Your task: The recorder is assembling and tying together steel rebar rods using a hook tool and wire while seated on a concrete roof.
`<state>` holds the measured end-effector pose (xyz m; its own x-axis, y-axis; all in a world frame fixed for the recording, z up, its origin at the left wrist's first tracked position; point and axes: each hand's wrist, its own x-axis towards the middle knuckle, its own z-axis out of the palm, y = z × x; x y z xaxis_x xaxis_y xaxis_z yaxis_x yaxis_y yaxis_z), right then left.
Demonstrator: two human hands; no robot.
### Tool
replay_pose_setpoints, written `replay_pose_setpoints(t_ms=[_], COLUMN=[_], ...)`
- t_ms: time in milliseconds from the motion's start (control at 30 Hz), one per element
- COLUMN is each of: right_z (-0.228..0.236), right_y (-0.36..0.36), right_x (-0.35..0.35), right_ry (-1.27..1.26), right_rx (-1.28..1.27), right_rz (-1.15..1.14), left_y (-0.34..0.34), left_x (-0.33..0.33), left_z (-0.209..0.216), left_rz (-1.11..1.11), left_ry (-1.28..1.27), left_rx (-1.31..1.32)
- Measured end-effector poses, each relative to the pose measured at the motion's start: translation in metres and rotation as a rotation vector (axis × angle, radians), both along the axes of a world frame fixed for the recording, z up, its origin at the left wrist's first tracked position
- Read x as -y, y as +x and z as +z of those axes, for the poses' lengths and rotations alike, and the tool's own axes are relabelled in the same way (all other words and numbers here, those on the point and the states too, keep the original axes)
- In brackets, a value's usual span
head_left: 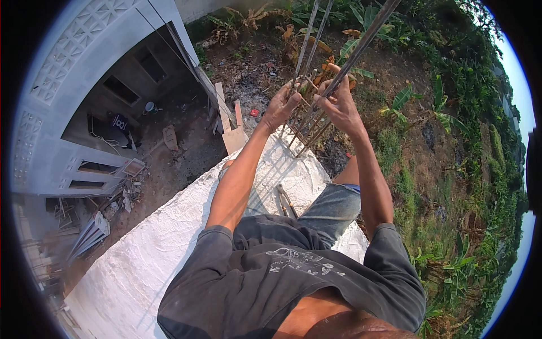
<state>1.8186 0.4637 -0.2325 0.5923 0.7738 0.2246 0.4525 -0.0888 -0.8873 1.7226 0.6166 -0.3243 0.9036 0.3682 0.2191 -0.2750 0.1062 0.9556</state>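
A cage of steel reinforcing bars (311, 50) rises out of the white wall top in front of me. Between my hands a thin square stirrup (309, 85) goes round the upright bars. My left hand (279, 106) is closed on the stirrup's left side, thumb against the fingers. On the other side my right hand (342, 107) pinches the stirrup beside the thick right bar (361, 48), its index finger pointing up. Lower stirrups (293, 148) sit near the cage's foot. Pincers (285, 199) lie on the wall between my legs; their handle ends are partly hidden.
I straddle a high white plastered wall (141, 248). Boards (232, 133) stand at its left edge. Far below left is a building yard with a bucket (149, 107) and rubble. On the right, ground with banana plants (402, 99) lies well below.
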Motion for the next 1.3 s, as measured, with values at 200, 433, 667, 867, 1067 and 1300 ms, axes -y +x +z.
replay_pose_setpoints(t_ms=[200,433,667,867,1067,1300], right_z=[-0.002,-0.009,-0.031,-0.022,-0.001,0.014], right_y=[0.002,0.012,0.013,0.018,0.008,-0.001], right_x=[-0.003,0.001,0.000,-0.001,-0.004,0.000], right_ry=[-0.048,0.027,-0.020,-0.042,-0.072,0.037], right_rx=[0.002,0.170,0.131,0.056,-0.038,-0.051], right_rz=[0.013,0.097,0.081,0.116,0.084,0.059], left_y=[-0.001,0.010,0.017,0.023,0.010,-0.018], left_x=[-0.007,-0.022,-0.005,-0.004,-0.010,-0.009], left_z=[-0.038,-0.065,-0.051,-0.065,-0.037,0.025], left_rz=[0.114,0.106,0.205,0.359,0.271,0.003], left_ry=[0.176,0.480,0.610,0.823,0.621,0.221], left_rx=[-0.147,-0.253,-0.508,-0.356,-0.148,-0.168])
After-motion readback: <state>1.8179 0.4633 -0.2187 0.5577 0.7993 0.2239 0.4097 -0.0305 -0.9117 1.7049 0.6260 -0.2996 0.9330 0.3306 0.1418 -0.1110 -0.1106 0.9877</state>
